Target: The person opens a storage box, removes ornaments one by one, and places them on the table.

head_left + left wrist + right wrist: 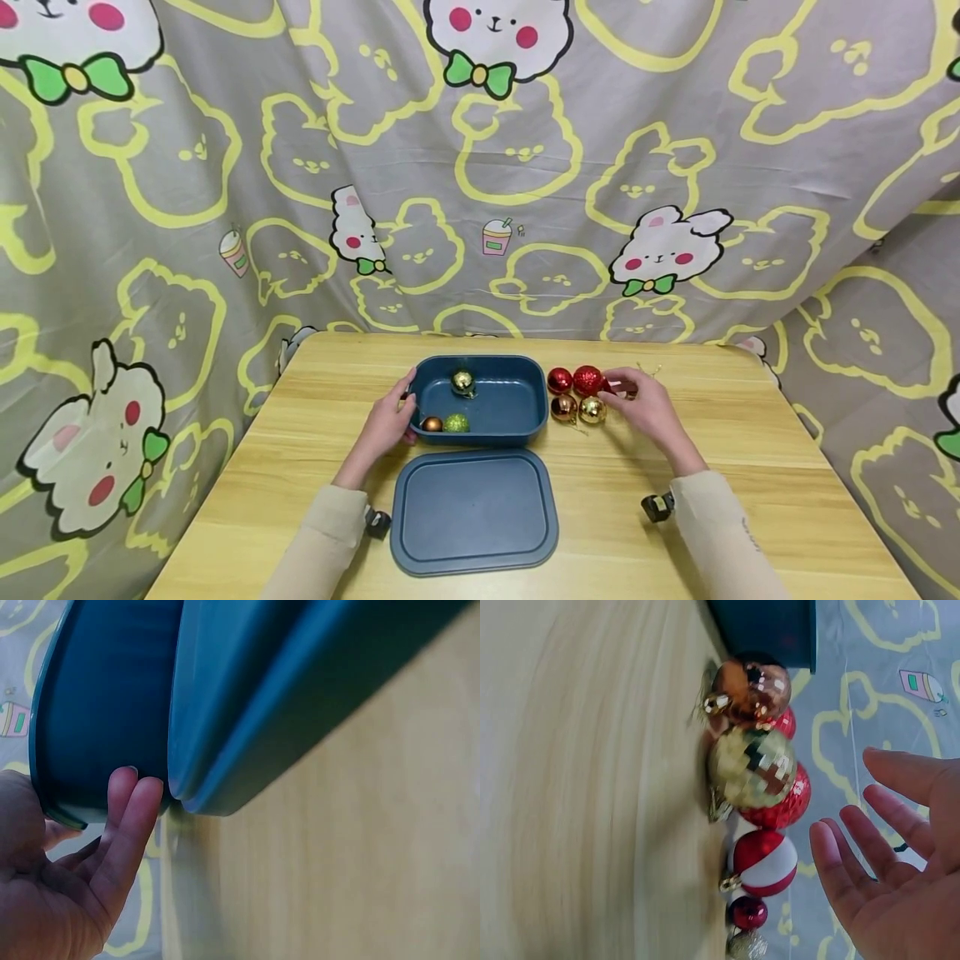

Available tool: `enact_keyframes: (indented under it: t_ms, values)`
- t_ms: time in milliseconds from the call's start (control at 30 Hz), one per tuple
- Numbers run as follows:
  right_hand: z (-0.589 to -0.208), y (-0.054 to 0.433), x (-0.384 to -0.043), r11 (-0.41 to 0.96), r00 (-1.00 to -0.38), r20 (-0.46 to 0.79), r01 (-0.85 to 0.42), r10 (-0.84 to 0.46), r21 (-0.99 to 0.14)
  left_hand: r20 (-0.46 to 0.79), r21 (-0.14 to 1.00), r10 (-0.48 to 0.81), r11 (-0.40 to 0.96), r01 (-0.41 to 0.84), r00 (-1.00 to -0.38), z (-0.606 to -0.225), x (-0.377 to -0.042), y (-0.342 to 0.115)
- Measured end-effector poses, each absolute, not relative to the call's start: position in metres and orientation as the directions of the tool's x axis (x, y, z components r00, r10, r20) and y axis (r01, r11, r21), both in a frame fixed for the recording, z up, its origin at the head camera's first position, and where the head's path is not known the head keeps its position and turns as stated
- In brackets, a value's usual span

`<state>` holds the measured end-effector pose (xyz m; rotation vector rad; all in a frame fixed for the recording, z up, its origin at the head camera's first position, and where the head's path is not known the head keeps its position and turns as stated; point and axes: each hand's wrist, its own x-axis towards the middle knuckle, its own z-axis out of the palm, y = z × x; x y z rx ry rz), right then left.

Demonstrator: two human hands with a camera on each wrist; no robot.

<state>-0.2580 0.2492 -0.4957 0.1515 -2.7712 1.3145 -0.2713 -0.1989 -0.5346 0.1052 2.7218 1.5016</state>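
Observation:
The left hand (392, 417) rests at the left end of a dark blue rectangular box (480, 436). In the left wrist view, two fairly straight fingers lie against the box's outer wall (105, 697). Inside the box are a gold ball ornament (462, 382), a copper one (432, 424) and a green glittery one (457, 422). Fingers spread and holding nothing, the right hand (900, 862) hovers beside several ornaments: a mirrored gold ball (751, 766), a copper ball (754, 688), a red glitter ball (587, 380) and a red-and-white striped ball (765, 862).
A blue-grey lid (474, 512) lies flat in front of the box on the wooden table (247, 500). A shiny red ball (559, 380) sits right of the box. Farther along are a small dark red ball (748, 913) and a small glittery ball (748, 946). A patterned curtain (420, 167) hangs behind.

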Motion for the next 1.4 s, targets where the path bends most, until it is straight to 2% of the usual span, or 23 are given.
enact_keyframes:
  t_ms: [167, 367, 733, 1000, 1167, 1400]
  values:
    - [-0.494, 0.237, -0.262, 0.602, -0.986, 0.151, -0.159, -0.065, -0.782, 0.004, 0.847, 0.067, 0.53, 0.039, -0.998, -0.534, -0.272, -0.198]
    - [-0.492, 0.211, -0.268, 0.569, -0.987, 0.144, -0.163, -0.078, -0.806, -0.002, 0.846, 0.059, 0.533, 0.03, -0.998, -0.535, -0.272, -0.198]
    - [-0.482, 0.146, -0.282, 0.524, -0.969, 0.149, -0.233, -0.198, -0.819, -0.004, 0.836, 0.058, 0.548, 0.029, -0.998, -0.533, -0.273, -0.198]
    - [-0.49, 0.102, -0.286, 0.482, -0.95, 0.116, -0.25, -0.29, -0.84, 0.008, 0.842, 0.069, 0.538, 0.044, -0.998, -0.535, -0.272, -0.198]
    - [-0.496, 0.078, -0.29, 0.465, -0.916, 0.087, -0.278, -0.392, -0.841, 0.008, 0.846, 0.06, 0.533, 0.039, -0.998, -0.535, -0.271, -0.198]
    - [-0.498, 0.057, -0.293, 0.425, -0.875, -0.019, -0.216, -0.484, -0.879, 0.009, 0.843, 0.068, 0.536, 0.044, -0.998, -0.534, -0.272, -0.198]
